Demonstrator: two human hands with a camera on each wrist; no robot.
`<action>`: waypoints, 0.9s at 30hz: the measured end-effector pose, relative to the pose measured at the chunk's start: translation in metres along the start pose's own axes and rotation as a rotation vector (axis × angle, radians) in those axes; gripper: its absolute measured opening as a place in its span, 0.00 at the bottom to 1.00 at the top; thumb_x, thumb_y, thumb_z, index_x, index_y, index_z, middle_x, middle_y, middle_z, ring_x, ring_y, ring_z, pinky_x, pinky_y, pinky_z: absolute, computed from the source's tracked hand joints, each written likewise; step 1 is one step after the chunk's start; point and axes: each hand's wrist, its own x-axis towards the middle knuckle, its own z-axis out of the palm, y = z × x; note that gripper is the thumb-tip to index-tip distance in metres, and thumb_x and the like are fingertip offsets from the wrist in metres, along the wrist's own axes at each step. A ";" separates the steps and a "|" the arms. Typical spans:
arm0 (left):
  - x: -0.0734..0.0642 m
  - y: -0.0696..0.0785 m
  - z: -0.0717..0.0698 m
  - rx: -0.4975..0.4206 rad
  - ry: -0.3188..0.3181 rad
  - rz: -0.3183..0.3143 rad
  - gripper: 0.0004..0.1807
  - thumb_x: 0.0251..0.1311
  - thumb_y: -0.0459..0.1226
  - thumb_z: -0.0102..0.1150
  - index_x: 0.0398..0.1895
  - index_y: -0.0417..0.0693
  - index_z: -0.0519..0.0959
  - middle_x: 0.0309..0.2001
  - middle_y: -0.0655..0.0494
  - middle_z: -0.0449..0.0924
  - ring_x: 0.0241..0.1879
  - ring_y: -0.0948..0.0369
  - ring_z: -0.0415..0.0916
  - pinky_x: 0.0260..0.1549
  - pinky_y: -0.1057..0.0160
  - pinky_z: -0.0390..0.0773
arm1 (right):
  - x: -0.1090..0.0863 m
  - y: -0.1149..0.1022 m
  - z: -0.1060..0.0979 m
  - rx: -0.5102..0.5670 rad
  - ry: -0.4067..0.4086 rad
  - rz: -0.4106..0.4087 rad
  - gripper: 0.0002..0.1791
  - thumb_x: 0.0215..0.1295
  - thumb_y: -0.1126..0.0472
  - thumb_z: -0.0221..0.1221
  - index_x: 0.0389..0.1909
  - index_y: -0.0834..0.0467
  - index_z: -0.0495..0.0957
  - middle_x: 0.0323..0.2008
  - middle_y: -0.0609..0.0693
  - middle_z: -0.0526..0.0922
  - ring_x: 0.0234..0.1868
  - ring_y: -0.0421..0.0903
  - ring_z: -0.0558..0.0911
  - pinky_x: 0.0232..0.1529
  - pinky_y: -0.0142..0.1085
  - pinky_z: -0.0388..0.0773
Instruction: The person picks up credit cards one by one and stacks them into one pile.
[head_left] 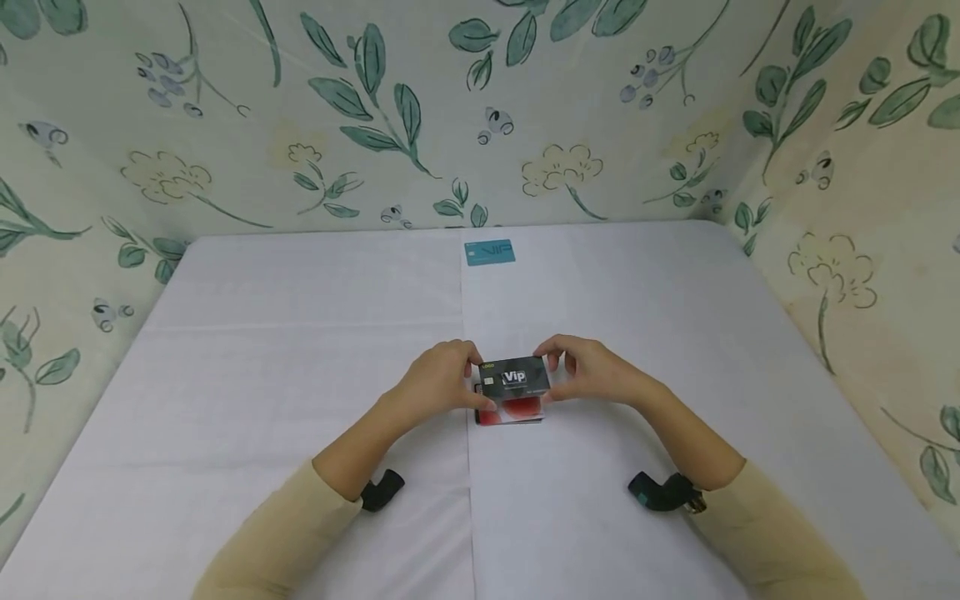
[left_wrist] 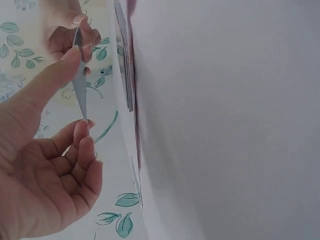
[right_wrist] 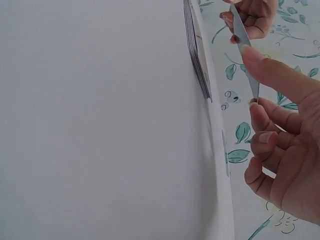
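A black card with "Vip" printed on it is pinched by its left edge in my left hand and by its right edge in my right hand. Both wrist views show this card nearly edge-on, raised off the table between thumbs and fingertips. Beneath it lies a small stack of cards, flat on the table, its layered edges showing. The top card of the stack is red and white, partly covered by the black card in the head view.
Toward the table's far edge lies a blue VIP card. A white cloth with creases covers the table. Walls with a leaf and flower pattern rise behind and at the sides. Each wrist wears a black camera mount.
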 end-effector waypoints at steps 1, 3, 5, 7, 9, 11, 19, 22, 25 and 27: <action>-0.002 0.001 0.001 -0.001 -0.001 -0.002 0.32 0.36 0.48 0.78 0.44 0.42 0.78 0.31 0.54 0.76 0.31 0.60 0.69 0.29 0.64 0.70 | -0.002 0.000 0.002 0.004 0.000 0.002 0.32 0.43 0.55 0.74 0.52 0.55 0.74 0.36 0.48 0.73 0.33 0.49 0.70 0.28 0.33 0.67; -0.006 0.002 0.004 0.004 0.003 -0.002 0.33 0.36 0.48 0.78 0.45 0.42 0.77 0.32 0.53 0.76 0.31 0.60 0.69 0.30 0.64 0.71 | -0.004 0.000 0.005 0.010 0.005 -0.001 0.32 0.43 0.55 0.74 0.52 0.55 0.74 0.35 0.48 0.73 0.33 0.49 0.70 0.28 0.33 0.66; -0.010 0.003 0.006 0.015 0.009 0.000 0.33 0.37 0.48 0.77 0.46 0.41 0.77 0.34 0.54 0.76 0.33 0.61 0.70 0.31 0.64 0.71 | -0.007 0.000 0.008 0.015 0.013 0.000 0.32 0.43 0.56 0.74 0.52 0.56 0.74 0.35 0.47 0.73 0.32 0.47 0.70 0.28 0.32 0.66; -0.013 0.003 0.009 0.029 0.016 0.003 0.34 0.37 0.49 0.77 0.47 0.41 0.77 0.34 0.54 0.76 0.33 0.61 0.70 0.33 0.64 0.71 | -0.009 0.000 0.012 0.019 0.019 0.000 0.33 0.43 0.56 0.74 0.52 0.57 0.74 0.35 0.46 0.74 0.31 0.45 0.69 0.27 0.32 0.67; -0.016 0.003 0.011 0.042 0.031 0.006 0.35 0.37 0.49 0.77 0.48 0.41 0.77 0.34 0.55 0.76 0.34 0.61 0.70 0.33 0.63 0.71 | -0.012 0.000 0.015 0.016 0.027 0.004 0.33 0.43 0.57 0.74 0.53 0.57 0.74 0.35 0.45 0.74 0.30 0.44 0.69 0.27 0.32 0.67; -0.019 0.003 0.013 0.040 0.052 0.014 0.35 0.36 0.48 0.78 0.48 0.41 0.77 0.34 0.55 0.75 0.33 0.60 0.70 0.33 0.63 0.71 | -0.014 0.000 0.018 0.016 0.034 0.003 0.33 0.43 0.58 0.74 0.53 0.57 0.74 0.35 0.46 0.74 0.30 0.44 0.69 0.28 0.32 0.67; -0.021 -0.003 0.027 0.089 0.113 0.047 0.33 0.34 0.50 0.78 0.44 0.42 0.78 0.30 0.57 0.73 0.31 0.61 0.68 0.32 0.63 0.69 | -0.014 0.005 0.026 -0.002 0.023 0.006 0.34 0.43 0.58 0.74 0.54 0.58 0.74 0.34 0.47 0.75 0.31 0.44 0.70 0.30 0.31 0.68; -0.019 -0.004 0.032 0.131 0.119 0.056 0.33 0.34 0.51 0.77 0.43 0.43 0.78 0.29 0.59 0.72 0.30 0.61 0.68 0.32 0.62 0.68 | -0.014 0.007 0.027 -0.002 0.022 0.004 0.34 0.42 0.57 0.75 0.53 0.59 0.74 0.33 0.47 0.75 0.31 0.44 0.69 0.29 0.31 0.67; -0.019 -0.006 0.034 0.146 0.126 0.058 0.33 0.33 0.52 0.77 0.43 0.43 0.78 0.29 0.60 0.72 0.30 0.62 0.68 0.32 0.62 0.68 | -0.013 0.009 0.028 -0.004 0.022 -0.004 0.35 0.42 0.57 0.75 0.54 0.60 0.74 0.33 0.46 0.76 0.30 0.43 0.69 0.29 0.31 0.67; -0.020 -0.007 0.035 0.149 0.129 0.056 0.34 0.33 0.52 0.77 0.43 0.44 0.79 0.29 0.60 0.72 0.31 0.62 0.68 0.33 0.61 0.68 | -0.012 0.009 0.029 -0.003 0.018 -0.011 0.35 0.42 0.58 0.75 0.54 0.60 0.74 0.32 0.46 0.76 0.30 0.43 0.69 0.29 0.31 0.67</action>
